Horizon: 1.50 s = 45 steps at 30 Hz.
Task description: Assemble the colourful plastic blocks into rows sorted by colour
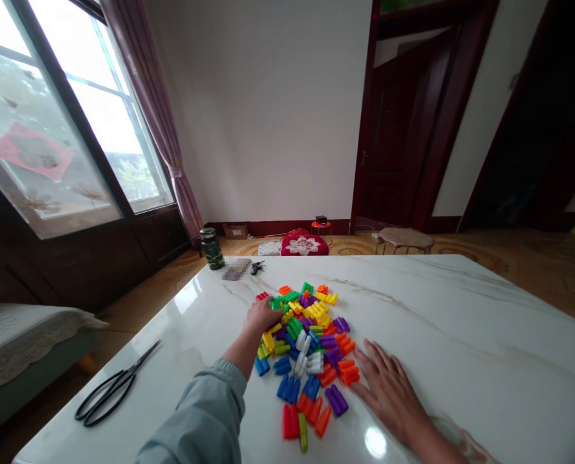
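A pile of small coloured plastic building pieces (296, 330), shaped like short joined tubes, is spread over the middle of the table. My left hand (263, 314) reaches to the far left side of the pile, beside green pieces (290, 298) and yellow ones. Its fingertips are partly hidden, so whether it grips a piece does not show. My right hand (389, 390) lies flat with fingers spread on the right of the pile, next to orange pieces (349, 372). Nearest me are red pieces (290, 422), a lime-green piece (303, 433) and a purple piece (336, 400).
Black-handled scissors (116, 390) lie on the white marbled table (452, 322) at the left. A dark jar (211, 249), a blurred flat item (236, 269) and keys (256, 267) are at the far left edge. Beyond stand a red stool (304, 245) and a round stool (404, 238).
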{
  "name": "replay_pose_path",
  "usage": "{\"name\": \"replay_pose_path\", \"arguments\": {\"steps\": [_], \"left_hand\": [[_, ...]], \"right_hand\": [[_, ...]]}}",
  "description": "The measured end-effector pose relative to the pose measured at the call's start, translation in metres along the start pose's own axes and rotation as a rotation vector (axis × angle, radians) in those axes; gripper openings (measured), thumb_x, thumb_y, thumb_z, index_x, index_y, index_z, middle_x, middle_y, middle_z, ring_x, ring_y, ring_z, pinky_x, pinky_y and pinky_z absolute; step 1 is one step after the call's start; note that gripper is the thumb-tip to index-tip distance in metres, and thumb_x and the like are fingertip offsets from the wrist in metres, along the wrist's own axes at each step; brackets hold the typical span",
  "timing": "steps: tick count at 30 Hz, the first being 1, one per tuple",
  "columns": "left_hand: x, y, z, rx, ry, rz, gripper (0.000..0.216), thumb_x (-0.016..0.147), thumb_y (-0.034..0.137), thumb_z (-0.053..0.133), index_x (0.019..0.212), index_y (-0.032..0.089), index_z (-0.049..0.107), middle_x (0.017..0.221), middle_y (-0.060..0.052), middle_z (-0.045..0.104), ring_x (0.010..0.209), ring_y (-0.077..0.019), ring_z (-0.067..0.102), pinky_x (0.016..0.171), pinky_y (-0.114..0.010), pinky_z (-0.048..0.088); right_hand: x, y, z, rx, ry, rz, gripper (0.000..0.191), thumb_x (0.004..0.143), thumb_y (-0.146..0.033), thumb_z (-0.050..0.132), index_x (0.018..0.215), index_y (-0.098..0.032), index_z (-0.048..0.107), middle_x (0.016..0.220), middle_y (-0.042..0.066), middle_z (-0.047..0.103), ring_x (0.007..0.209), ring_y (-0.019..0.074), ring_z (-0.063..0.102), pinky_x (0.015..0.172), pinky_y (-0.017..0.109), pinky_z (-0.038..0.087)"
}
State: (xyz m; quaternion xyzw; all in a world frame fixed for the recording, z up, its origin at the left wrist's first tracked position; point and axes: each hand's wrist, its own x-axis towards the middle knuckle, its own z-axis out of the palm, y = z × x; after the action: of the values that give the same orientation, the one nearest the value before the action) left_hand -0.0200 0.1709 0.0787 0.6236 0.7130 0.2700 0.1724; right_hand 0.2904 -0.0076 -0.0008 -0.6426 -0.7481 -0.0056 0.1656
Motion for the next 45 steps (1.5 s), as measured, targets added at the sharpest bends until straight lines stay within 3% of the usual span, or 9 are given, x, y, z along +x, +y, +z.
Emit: {"name": "replay_pose_path", "arguments": {"steps": [10, 15, 18, 22, 27, 33, 36, 41, 45], "left_hand": [[-0.009, 0.011, -0.007, -0.345, 0.077, 0.044, 0.029, 0.083, 0.027, 0.059, 0.110, 0.017, 0.060, 0.103, -0.011, 0.069, 0.102, -0.0246, 0.065, 0.086, -0.037, 0.051], [-0.071, 0.020, -0.010, -0.640, 0.000, 0.088, 0.042, 0.087, 0.049, 0.054, 0.111, 0.015, 0.055, 0.081, -0.003, 0.066, 0.072, -0.0146, 0.068, 0.067, -0.027, 0.057], [-0.130, 0.024, -0.001, -1.030, -0.178, 0.076, 0.058, 0.071, 0.060, 0.070, 0.104, 0.015, 0.054, 0.066, 0.002, 0.060, 0.058, -0.0133, 0.064, 0.055, -0.024, 0.054], [-0.201, 0.029, 0.009, -1.039, -0.338, 0.095, 0.062, 0.069, 0.064, 0.070, 0.104, 0.015, 0.053, 0.056, 0.006, 0.056, 0.044, -0.0099, 0.054, 0.043, -0.020, 0.046], [-0.240, 0.019, -0.001, -0.886, -0.603, 0.085, 0.046, 0.073, 0.052, 0.069, 0.096, 0.014, 0.054, 0.056, 0.004, 0.058, 0.040, -0.0089, 0.051, 0.036, -0.019, 0.042], [-0.202, -0.002, -0.032, -0.473, -0.906, -0.027, 0.025, 0.069, 0.032, 0.072, 0.077, 0.015, 0.057, 0.056, 0.002, 0.063, 0.040, -0.0082, 0.055, 0.041, -0.018, 0.046], [-0.166, 0.021, -0.059, -0.341, -0.820, 0.095, 0.024, 0.072, 0.025, 0.069, 0.092, 0.016, 0.062, 0.054, 0.004, 0.062, 0.046, -0.0120, 0.061, 0.046, -0.020, 0.050], [-0.115, 0.079, -0.104, -0.274, -0.530, 0.263, 0.044, 0.078, 0.024, 0.065, 0.120, 0.015, 0.060, 0.073, -0.002, 0.070, 0.060, -0.0157, 0.067, 0.052, -0.022, 0.053], [-0.092, 0.081, -0.110, -0.235, -0.222, 0.409, 0.041, 0.082, 0.022, 0.060, 0.123, 0.018, 0.062, 0.101, -0.007, 0.073, 0.072, -0.0143, 0.069, 0.066, -0.023, 0.054]], "right_hand": [[-0.001, -0.008, -0.011, 0.006, -0.048, 0.019, 0.067, 0.088, -0.067, 0.038, 0.145, -0.032, 0.040, 0.157, 0.005, 0.028, 0.145, 0.0289, 0.024, 0.115, 0.054, 0.021], [0.001, -0.005, -0.014, 0.085, -0.004, 0.027, 0.068, 0.087, -0.065, 0.042, 0.143, -0.027, 0.044, 0.154, 0.009, 0.034, 0.142, 0.0300, 0.030, 0.115, 0.055, 0.024], [-0.004, -0.020, -0.030, 0.309, 0.116, -0.028, 0.066, 0.086, -0.062, 0.046, 0.140, -0.024, 0.046, 0.151, 0.012, 0.039, 0.136, 0.0299, 0.040, 0.113, 0.051, 0.030], [-0.022, -0.078, -0.053, 0.887, 0.133, 0.044, 0.062, 0.091, -0.055, 0.043, 0.145, -0.023, 0.036, 0.127, 0.012, 0.059, 0.099, 0.0217, 0.065, 0.082, 0.035, 0.054], [-0.042, -0.124, -0.041, 1.170, -0.065, 0.199, 0.042, 0.087, -0.055, 0.051, 0.106, -0.018, 0.060, 0.071, 0.000, 0.061, 0.047, 0.0100, 0.052, 0.041, 0.021, 0.040], [-0.006, -0.085, -0.040, 0.807, -0.291, 0.387, 0.015, 0.077, -0.032, 0.060, 0.074, -0.018, 0.058, 0.056, -0.006, 0.055, 0.035, 0.0090, 0.048, 0.034, 0.019, 0.034], [0.035, -0.084, -0.080, 0.549, -0.349, 0.234, 0.003, 0.074, -0.020, 0.062, 0.075, -0.018, 0.064, 0.060, -0.004, 0.061, 0.040, 0.0101, 0.054, 0.042, 0.020, 0.038], [0.091, -0.107, -0.155, 0.385, -0.037, 0.087, 0.024, 0.081, -0.023, 0.060, 0.103, -0.019, 0.067, 0.073, 0.000, 0.069, 0.060, 0.0122, 0.063, 0.059, 0.022, 0.043], [0.083, -0.092, -0.146, 0.292, 0.192, 0.090, 0.025, 0.088, -0.031, 0.051, 0.107, -0.021, 0.064, 0.091, 0.003, 0.070, 0.078, 0.0162, 0.066, 0.068, 0.025, 0.046]]}}
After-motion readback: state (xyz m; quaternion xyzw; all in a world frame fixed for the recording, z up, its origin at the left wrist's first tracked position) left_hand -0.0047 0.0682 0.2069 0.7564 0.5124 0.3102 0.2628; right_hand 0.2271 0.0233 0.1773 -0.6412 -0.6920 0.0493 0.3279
